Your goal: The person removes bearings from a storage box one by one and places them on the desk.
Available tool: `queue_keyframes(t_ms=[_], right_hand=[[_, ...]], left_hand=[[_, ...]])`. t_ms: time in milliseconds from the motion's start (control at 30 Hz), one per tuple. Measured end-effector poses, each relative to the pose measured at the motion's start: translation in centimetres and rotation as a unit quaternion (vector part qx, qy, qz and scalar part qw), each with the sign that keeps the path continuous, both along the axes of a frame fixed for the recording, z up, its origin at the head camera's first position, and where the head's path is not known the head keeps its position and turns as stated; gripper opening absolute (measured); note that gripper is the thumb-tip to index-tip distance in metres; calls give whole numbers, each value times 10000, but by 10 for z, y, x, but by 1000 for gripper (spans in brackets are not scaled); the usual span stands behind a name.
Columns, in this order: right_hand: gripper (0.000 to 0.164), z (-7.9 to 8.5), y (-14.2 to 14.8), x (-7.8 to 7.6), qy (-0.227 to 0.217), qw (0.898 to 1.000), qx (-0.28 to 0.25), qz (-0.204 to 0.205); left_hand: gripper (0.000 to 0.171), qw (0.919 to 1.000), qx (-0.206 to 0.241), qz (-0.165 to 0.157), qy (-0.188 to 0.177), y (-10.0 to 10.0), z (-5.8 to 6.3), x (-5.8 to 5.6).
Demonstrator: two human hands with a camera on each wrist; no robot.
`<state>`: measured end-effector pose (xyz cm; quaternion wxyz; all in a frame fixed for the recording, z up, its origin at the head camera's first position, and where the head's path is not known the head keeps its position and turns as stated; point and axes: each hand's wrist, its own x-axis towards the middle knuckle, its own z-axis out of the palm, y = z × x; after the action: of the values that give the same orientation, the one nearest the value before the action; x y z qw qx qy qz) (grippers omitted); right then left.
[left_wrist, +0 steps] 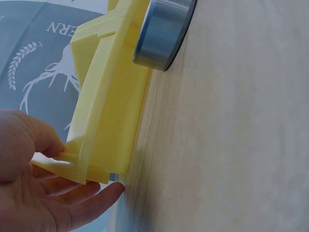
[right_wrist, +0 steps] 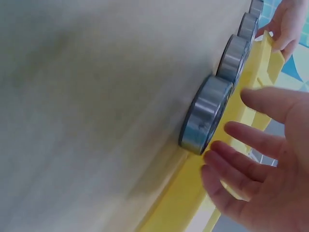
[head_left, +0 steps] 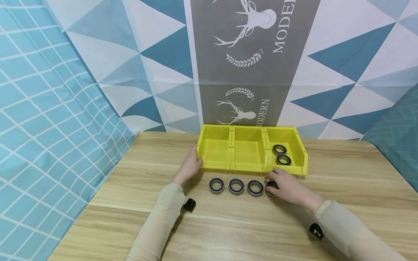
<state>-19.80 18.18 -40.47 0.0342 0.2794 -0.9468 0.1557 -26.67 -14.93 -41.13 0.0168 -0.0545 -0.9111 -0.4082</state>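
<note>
A row of three joined yellow bins point(head_left: 248, 167) stands against the back wall. My left hand point(head_left: 190, 165) holds its left side wall, the thumb over the top edge and the fingers outside and below, as the left wrist view shows. Several ball bearings point(head_left: 216, 191) lie flat in a line before the bins. Over the rightmost bearing point(right_wrist: 205, 116) my right hand point(head_left: 290, 186) is held with fingers spread, fingertips close to its rim, and it partly covers that bearing in the head view. Two more bearings point(head_left: 283, 164) lie in the right bin.
The left and middle bins show bare floors. Behind the bins, a patterned cloth point(head_left: 222, 79) with deer heads hangs at the back edge of the wooden table point(head_left: 228, 228). A blue checked cloth point(head_left: 49, 108) borders the left side.
</note>
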Motion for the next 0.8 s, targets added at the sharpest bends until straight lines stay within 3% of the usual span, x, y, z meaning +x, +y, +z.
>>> queue_keyframes(t_ms=[233,400,800], right_hand=[[7,12,4,-15,764,9963,13,-388],[3,19,13,-28,1257,9902,-9,-601],[22,22,20,-56,624,9900,166,-1255]], left_hand=[[49,10000,-53,0,22,0,-1,-1],[49,10000,-20,1,-34,0,-1,0],[47,10000,-86,17,27,0,-2,-1]])
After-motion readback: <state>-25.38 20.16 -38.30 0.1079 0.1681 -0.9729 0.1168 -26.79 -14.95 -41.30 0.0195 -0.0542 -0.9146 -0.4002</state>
